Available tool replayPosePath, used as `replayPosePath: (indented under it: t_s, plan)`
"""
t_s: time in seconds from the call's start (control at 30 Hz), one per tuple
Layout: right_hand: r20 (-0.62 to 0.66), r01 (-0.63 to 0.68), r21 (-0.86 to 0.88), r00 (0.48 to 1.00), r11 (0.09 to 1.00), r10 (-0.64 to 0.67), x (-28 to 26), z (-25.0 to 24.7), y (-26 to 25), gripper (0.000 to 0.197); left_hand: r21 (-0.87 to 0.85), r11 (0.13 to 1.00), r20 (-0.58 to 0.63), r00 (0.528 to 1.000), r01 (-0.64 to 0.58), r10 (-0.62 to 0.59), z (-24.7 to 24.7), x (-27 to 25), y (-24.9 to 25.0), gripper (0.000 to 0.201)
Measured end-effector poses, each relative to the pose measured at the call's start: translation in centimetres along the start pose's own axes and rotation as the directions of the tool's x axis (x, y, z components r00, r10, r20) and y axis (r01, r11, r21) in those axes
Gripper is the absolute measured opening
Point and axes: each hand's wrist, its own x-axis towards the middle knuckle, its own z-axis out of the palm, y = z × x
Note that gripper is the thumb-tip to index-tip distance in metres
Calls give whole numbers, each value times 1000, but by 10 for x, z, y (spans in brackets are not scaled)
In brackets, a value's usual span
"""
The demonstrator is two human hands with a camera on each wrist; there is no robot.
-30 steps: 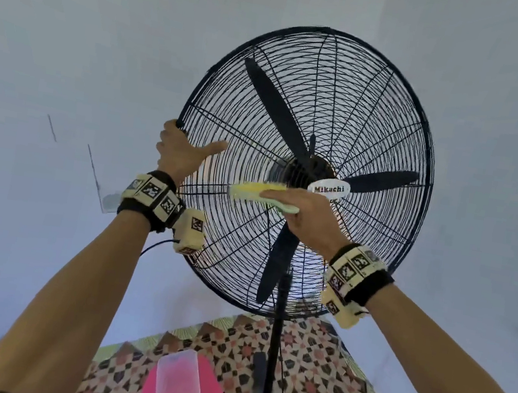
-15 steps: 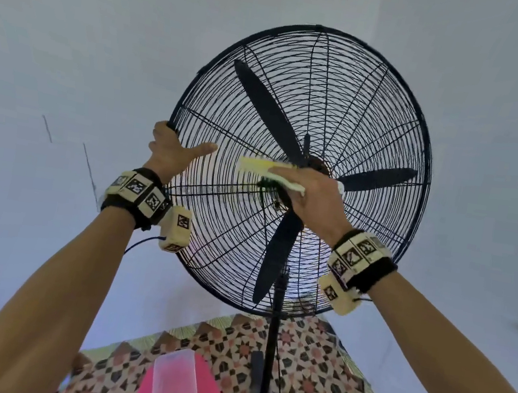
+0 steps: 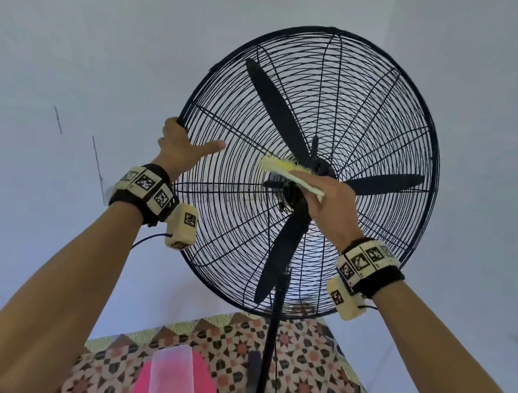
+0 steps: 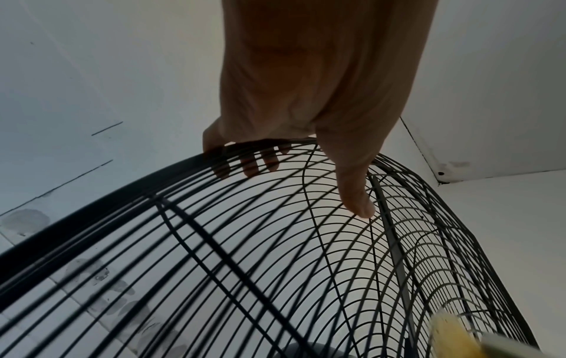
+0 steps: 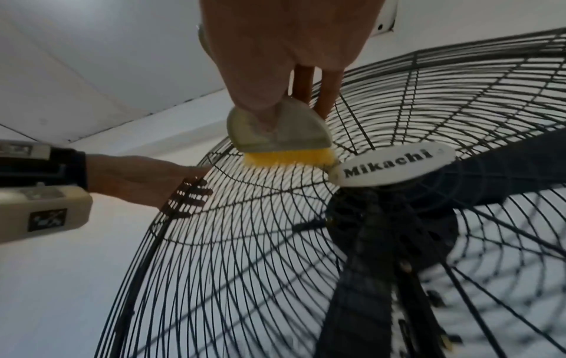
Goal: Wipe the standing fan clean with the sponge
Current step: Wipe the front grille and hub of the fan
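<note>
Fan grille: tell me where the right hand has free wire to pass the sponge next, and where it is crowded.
Free: the grille above the hub up to the top rim, and the right side around the blade. Crowded: the left rim, which the left hand grips, and the centre, where the right hand presses the sponge beside the Mikachi badge.

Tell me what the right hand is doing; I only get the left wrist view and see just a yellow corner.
Observer: The right hand presses the sponge on the grille, near its centre.
Operator: Anything beside the sponge?
Observer: A white Mikachi badge, right next to its yellow edge.
Operator: What's below the fan head?
Observer: The pole runs down to a patterned floor, with a pink object nearby.
</note>
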Motion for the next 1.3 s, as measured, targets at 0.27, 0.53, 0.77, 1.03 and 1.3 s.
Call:
replayPosePath:
  t_s: [0.27,0.53,0.77,1.03,1.3]
  plan:
    - [62,71,-27,996,997,-70,-7,-7,5,45,-14,1000,14,1000,-10,10,-1,-1,-2,117]
    - [147,83,-48,986,995,-75,-34,-5,9,41,-19,1000,11,1000,-3,3,-2,-1,-3,116]
    - [3,17,-23,1000,1000,-17,-21,-9,17,42,-27,1000,10,1000,-1,2,-1,0,-4,120]
    - [36,63,-54,998,997,-61,-14,-31,21,34,-28,1000,16,1000,-4,5,-3,-3,-3,114]
    - [295,105,-88,953,991,-75,-33,-38,32,37,-37,999,21,1000,18,-17,-6,-11,2,125]
